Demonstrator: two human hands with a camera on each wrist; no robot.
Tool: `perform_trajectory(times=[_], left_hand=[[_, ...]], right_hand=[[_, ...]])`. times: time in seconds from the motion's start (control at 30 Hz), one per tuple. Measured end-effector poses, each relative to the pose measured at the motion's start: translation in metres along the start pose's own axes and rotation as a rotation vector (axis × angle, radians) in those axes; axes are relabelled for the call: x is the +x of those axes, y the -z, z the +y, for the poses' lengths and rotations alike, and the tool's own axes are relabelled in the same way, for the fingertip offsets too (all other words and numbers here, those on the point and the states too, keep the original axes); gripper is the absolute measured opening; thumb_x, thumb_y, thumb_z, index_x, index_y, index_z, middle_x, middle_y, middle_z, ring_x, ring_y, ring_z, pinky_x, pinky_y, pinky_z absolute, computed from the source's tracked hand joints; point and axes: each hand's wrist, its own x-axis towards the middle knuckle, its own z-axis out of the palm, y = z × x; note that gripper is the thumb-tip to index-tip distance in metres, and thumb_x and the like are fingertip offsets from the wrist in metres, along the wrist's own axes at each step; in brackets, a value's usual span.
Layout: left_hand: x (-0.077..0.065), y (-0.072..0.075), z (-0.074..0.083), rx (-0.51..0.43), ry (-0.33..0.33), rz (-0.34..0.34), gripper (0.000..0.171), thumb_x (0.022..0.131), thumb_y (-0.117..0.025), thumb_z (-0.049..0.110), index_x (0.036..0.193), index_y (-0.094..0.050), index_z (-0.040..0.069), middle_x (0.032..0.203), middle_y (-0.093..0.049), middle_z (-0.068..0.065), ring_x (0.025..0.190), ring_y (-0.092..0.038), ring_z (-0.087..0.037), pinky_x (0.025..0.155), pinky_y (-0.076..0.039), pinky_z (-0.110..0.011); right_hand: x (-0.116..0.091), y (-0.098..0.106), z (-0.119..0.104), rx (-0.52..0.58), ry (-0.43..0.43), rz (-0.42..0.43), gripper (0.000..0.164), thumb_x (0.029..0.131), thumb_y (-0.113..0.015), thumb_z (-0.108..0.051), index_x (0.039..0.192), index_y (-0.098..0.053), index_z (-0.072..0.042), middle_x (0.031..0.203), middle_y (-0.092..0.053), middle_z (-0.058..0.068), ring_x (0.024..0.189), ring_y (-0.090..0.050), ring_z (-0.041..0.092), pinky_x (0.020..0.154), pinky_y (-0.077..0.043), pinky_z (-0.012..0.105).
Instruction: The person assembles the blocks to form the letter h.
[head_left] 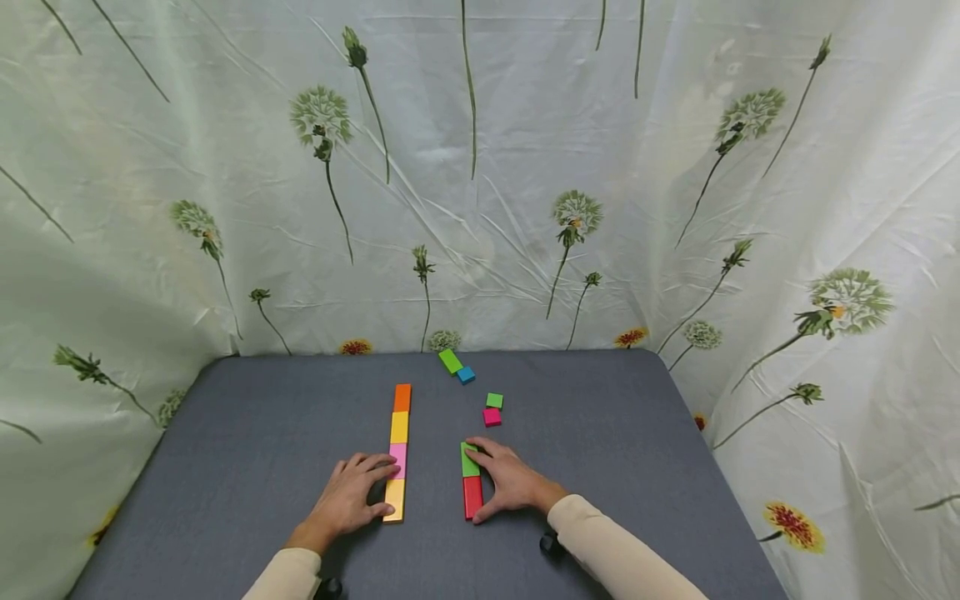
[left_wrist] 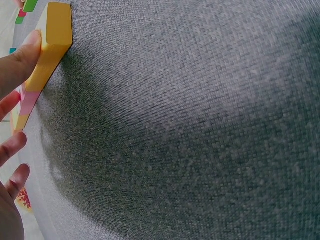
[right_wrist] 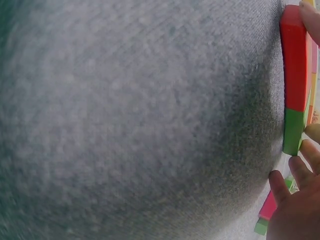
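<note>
On the left a row of blocks runs away from me: a light-orange block [head_left: 395, 493] nearest, then a pink block [head_left: 400, 452], a yellow block [head_left: 400, 427] and an orange block [head_left: 402, 397]. My left hand [head_left: 347, 498] rests along its left side, thumb against the light-orange block and fingertips at the pink one, the fingers loosely spread. Farther right, a red block [head_left: 472, 497] and a green block [head_left: 468, 461] lie end to end. My right hand [head_left: 516, 482] spans this pair, thumb at the red block's near end and index fingertip at the green block's far end.
Beyond the right hand lie a small green block [head_left: 495, 400] and a magenta block [head_left: 492, 417]. At the table's back edge are a lime-green block [head_left: 451, 361] and a blue block [head_left: 466, 374]. A flowered curtain [head_left: 495, 275] hangs behind the grey table [head_left: 600, 417].
</note>
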Motion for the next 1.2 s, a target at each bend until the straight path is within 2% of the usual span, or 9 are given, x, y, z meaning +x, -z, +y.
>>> perform_trajectory(times=[0.23,0.4,0.63,0.77,0.87,1.03,1.2], left_hand=[[0.002,0.002,-0.005,0.002,0.007,-0.002,0.059,0.07,-0.084,0.038,0.123,-0.066,0.019,0.131,-0.056,0.0,0.117,-0.049,-0.026,0.092,-0.037,-0.048],[0.003,0.003,-0.008,0.0,0.001,0.002,0.058,0.07,-0.084,0.038,0.122,-0.066,0.018,0.131,-0.056,0.0,0.116,-0.049,-0.025,0.091,-0.036,-0.048],[0.003,0.003,-0.01,-0.006,-0.029,0.002,0.058,0.071,-0.083,0.039,0.122,-0.066,0.018,0.129,-0.057,0.0,0.114,-0.049,-0.024,0.089,-0.037,-0.048],[0.002,0.003,-0.01,-0.012,-0.029,0.005,0.058,0.07,-0.084,0.038,0.122,-0.066,0.018,0.129,-0.057,0.0,0.113,-0.049,-0.024,0.089,-0.037,-0.049],[0.001,0.001,-0.01,-0.007,-0.042,0.009,0.058,0.07,-0.084,0.039,0.121,-0.066,0.018,0.128,-0.057,-0.001,0.113,-0.049,-0.024,0.089,-0.037,-0.05],[0.0,-0.003,-0.01,0.002,-0.084,0.022,0.057,0.07,-0.083,0.039,0.121,-0.066,0.018,0.128,-0.057,-0.001,0.111,-0.049,-0.024,0.088,-0.038,-0.05],[0.0,-0.004,-0.01,-0.026,-0.116,0.033,0.057,0.07,-0.083,0.038,0.121,-0.066,0.017,0.127,-0.057,-0.001,0.109,-0.05,-0.023,0.086,-0.038,-0.049]], right_hand=[[0.008,0.003,0.003,0.118,0.019,-0.014,0.099,0.068,-0.084,-0.048,0.148,-0.038,-0.01,0.155,-0.025,0.005,0.141,-0.025,0.027,0.108,-0.031,0.05],[0.02,0.015,0.007,0.178,0.013,0.038,0.093,0.071,-0.083,-0.043,0.146,-0.04,-0.009,0.154,-0.028,0.008,0.141,-0.023,0.031,0.107,-0.028,0.056],[0.059,0.038,0.015,0.187,0.01,0.163,0.079,0.074,-0.084,-0.026,0.139,-0.047,-0.001,0.145,-0.039,0.016,0.134,-0.035,0.036,0.105,-0.028,0.058],[0.087,0.048,0.021,0.194,0.014,0.239,0.069,0.076,-0.083,-0.018,0.134,-0.052,0.002,0.139,-0.045,0.019,0.129,-0.042,0.036,0.103,-0.033,0.055],[0.107,0.053,0.023,0.204,-0.023,0.282,0.06,0.079,-0.08,-0.014,0.13,-0.055,0.004,0.135,-0.048,0.019,0.126,-0.046,0.036,0.101,-0.037,0.051],[0.131,0.057,0.026,0.27,-0.135,0.316,0.05,0.083,-0.076,-0.009,0.127,-0.057,0.004,0.132,-0.049,0.018,0.123,-0.048,0.035,0.099,-0.04,0.048],[0.147,0.053,0.036,0.275,-0.212,0.375,0.049,0.084,-0.074,-0.01,0.128,-0.057,0.003,0.132,-0.05,0.019,0.125,-0.045,0.037,0.102,-0.036,0.05]])
